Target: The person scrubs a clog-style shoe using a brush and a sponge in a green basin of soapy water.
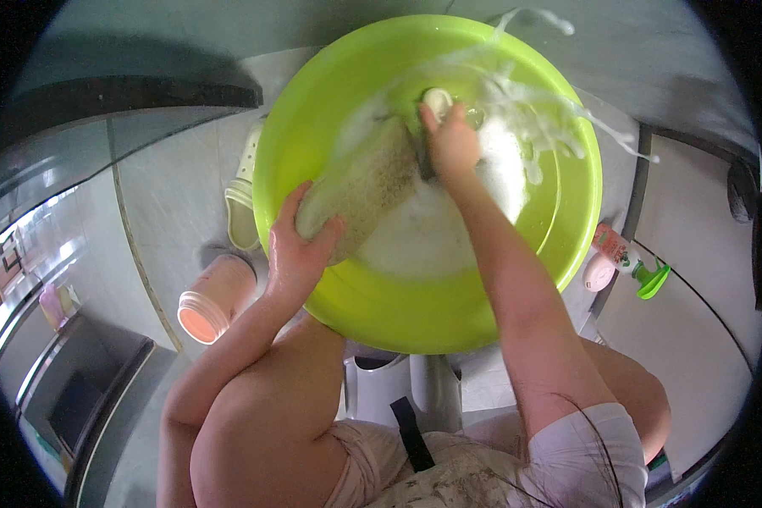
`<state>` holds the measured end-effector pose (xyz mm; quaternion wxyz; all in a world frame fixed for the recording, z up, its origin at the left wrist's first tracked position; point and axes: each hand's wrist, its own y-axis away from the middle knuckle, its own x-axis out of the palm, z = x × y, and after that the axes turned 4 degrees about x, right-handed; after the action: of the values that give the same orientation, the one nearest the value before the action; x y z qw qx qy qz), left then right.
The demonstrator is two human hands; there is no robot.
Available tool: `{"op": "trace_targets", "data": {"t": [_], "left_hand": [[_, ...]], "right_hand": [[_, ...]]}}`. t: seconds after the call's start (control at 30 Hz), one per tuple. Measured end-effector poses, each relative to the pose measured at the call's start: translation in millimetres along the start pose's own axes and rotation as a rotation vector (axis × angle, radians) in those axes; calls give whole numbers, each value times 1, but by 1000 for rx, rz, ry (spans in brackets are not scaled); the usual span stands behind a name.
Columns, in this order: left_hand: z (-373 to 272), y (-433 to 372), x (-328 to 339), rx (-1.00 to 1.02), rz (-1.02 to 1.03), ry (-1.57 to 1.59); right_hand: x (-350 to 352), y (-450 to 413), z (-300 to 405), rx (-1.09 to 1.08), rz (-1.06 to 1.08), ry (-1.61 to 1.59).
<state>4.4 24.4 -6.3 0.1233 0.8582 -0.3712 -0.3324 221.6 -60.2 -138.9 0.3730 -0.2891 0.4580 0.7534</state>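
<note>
A large lime-green plastic basin (419,317) stands before me, holding sudsy water (419,235). My left hand (301,244) grips the near end of a long, pale beige, textured item (368,184) tilted in the basin. Its shape resembles a shoe, but suds and blur leave its exact kind unsettled. Beyond its far end, my right hand (454,146) is closed around a small cream-coloured object with a rounded end (437,103). Something dark shows beneath that hand, too blurred to name. White foam (505,165) lies right of the hand, and streaks of suds fly past the rim.
Left of the basin are a pale green clog (242,216) and an open pink jar (217,298) on its side. At right lie a pump bottle (619,247) with a green head and a round pink lid (599,273). A grey plastic stool (381,387) shows between my legs.
</note>
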Motion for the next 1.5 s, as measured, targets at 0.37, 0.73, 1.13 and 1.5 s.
{"op": "trace_targets", "data": {"t": [0.37,0.73,1.13,1.5], "left_hand": [[3,-3,2,24,-35,-47],[6,-3,0,-52,-50,48],[12,-3,3,-148,-131,216],[16,-3,4,-33,-135,97]], "right_hand": [[-12,61,23,-459,293,-168],[10,36,5,-20,207,-259],[16,120,7,-208,193,-360],[34,135,-12,-234,114,-390]]}}
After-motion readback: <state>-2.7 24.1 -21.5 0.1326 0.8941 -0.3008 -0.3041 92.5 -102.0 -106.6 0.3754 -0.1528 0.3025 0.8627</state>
